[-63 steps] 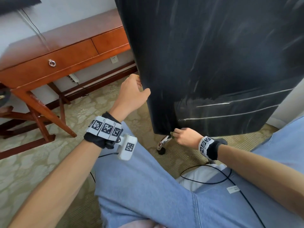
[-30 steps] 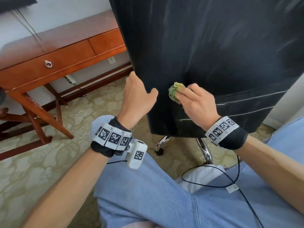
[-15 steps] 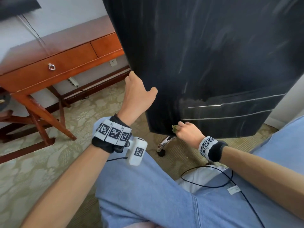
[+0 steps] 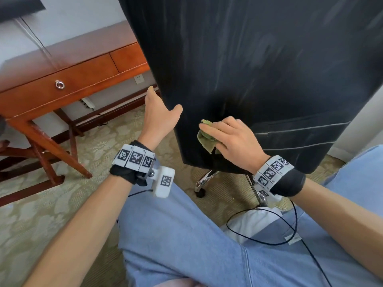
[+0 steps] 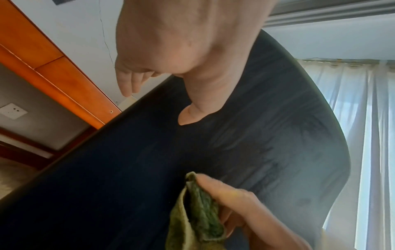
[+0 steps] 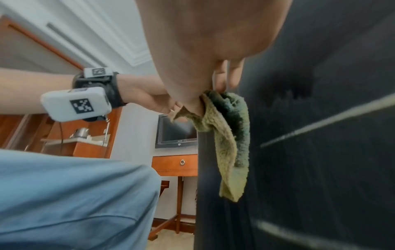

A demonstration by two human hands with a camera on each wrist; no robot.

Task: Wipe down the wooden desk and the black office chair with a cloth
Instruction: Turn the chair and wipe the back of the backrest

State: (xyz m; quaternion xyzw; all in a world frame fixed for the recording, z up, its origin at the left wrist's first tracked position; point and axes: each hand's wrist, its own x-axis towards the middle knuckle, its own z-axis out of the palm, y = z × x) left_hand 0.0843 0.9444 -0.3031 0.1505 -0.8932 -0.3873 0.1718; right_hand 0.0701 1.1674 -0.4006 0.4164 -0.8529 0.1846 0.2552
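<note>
With the green cloth (image 4: 207, 137) bunched under the right hand's (image 4: 232, 139) curled fingers (image 4: 209, 129) against the black chair back (image 4: 269, 69), whose edge is clasped by the left hand (image 4: 159, 114), the dangling cloth tail could be dropped if that hold is loosened.
</note>
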